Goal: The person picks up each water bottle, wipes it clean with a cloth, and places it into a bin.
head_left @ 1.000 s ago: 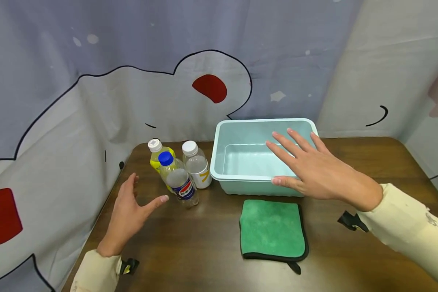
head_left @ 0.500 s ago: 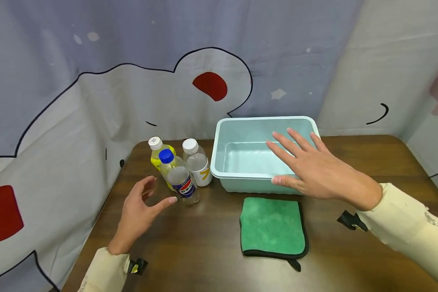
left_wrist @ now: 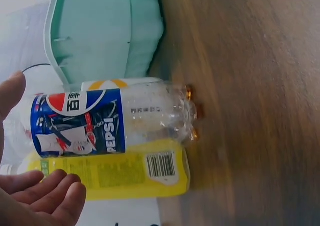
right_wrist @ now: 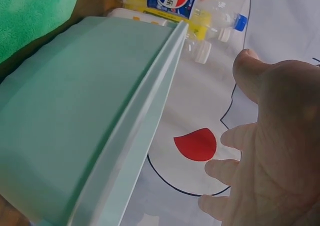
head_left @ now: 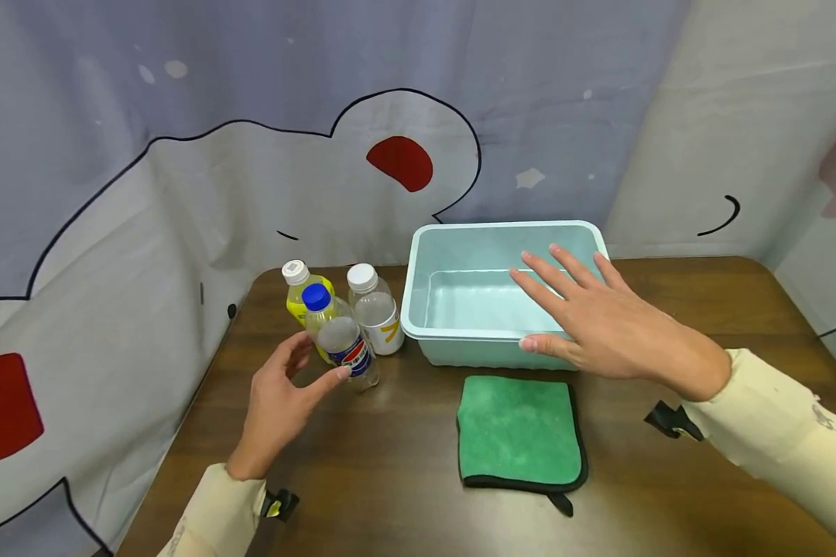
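A clear Pepsi bottle point(head_left: 340, 340) with a blue cap stands upright on the table's left. My left hand point(head_left: 279, 398) is spread at its near left side, thumb by the label and fingers to the left; contact cannot be told. In the left wrist view the fingers point(left_wrist: 52, 193) are slightly bent, with a gap between them and the thumb. Behind that bottle are a yellow-labelled bottle point(head_left: 296, 294) and a clear, white-capped bottle point(head_left: 378, 313). My right hand point(head_left: 592, 325) hovers with spread fingers over the right part of a light-green plastic bin point(head_left: 488, 335), holding nothing.
A folded green cloth point(head_left: 519, 433) with black edging lies in front of the bin on the wooden table point(head_left: 390, 487). A patterned curtain point(head_left: 265, 186) hangs directly behind the table and along its left side. The white-capped bottle stands close to the bin's left wall.
My left hand has moved right and slightly forward, from beside the bottles to the Pepsi bottle. My right hand has stayed nearly still over the bin.
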Tool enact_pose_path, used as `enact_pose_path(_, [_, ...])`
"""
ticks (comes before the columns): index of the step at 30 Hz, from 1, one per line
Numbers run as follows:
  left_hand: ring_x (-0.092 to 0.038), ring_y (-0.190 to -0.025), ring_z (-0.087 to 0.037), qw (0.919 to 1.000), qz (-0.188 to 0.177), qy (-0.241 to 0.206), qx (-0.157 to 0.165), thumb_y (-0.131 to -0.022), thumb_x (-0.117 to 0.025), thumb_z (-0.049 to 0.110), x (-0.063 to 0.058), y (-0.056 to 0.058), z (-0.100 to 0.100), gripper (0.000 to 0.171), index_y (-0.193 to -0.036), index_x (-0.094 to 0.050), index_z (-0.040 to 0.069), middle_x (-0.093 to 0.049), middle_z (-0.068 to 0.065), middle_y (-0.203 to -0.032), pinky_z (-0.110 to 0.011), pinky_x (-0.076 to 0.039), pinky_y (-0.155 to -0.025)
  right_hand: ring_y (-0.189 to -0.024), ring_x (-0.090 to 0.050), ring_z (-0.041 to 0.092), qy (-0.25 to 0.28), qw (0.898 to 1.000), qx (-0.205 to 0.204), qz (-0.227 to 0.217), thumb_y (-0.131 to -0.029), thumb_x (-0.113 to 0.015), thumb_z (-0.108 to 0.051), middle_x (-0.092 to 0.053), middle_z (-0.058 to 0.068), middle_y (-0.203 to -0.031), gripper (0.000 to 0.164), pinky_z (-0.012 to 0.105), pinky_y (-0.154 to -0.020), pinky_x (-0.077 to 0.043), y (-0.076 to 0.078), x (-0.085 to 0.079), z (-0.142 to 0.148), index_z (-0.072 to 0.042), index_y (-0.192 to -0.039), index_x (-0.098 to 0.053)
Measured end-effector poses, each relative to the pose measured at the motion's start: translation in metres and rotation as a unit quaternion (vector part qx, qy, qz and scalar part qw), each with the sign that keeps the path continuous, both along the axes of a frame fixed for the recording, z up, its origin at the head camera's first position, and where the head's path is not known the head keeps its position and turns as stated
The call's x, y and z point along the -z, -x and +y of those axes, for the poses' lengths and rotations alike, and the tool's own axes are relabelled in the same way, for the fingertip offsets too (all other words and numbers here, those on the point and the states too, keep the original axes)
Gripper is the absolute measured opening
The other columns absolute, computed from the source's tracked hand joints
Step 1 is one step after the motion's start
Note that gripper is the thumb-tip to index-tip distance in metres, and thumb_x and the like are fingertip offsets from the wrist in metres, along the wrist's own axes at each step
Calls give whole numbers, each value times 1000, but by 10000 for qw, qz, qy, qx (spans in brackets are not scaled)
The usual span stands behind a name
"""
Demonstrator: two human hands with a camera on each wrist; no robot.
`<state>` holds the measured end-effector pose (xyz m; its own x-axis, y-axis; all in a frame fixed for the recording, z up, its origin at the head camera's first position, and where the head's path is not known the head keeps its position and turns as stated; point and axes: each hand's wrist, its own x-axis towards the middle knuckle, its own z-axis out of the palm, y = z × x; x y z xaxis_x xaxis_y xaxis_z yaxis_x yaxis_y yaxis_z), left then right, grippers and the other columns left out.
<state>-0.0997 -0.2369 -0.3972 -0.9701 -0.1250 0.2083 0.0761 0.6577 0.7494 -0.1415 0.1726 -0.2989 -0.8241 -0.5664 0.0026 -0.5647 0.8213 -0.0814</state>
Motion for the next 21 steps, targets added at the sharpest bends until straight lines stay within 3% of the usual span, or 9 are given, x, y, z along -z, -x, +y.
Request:
enact_pose_path(13, [-58,-129,-32,9990,-312,-285,-156,-78,-79,49,-1,5,11,78,-140,-48,12,-58,-11,-139,-48,-46,-109,-155,-5,35,-65,9998,-164,56,-95,-39,-68,-8,-2,-168,80,70,-117,-8,-1,7,-4,-33,-159,-6])
enact_pose_path(21, [-57,-130,-30,9984,-455,-301,-138,-79,-77,54,-2,10,11,81,-141,-46,12,-56,-10,-142,-47,-45,-109,-155,-5,36,-232,9992,-335,45,-94,-33,-73,-7,0,-168,81,71,-117,-8,-3,13,-10,-32,-159,-5])
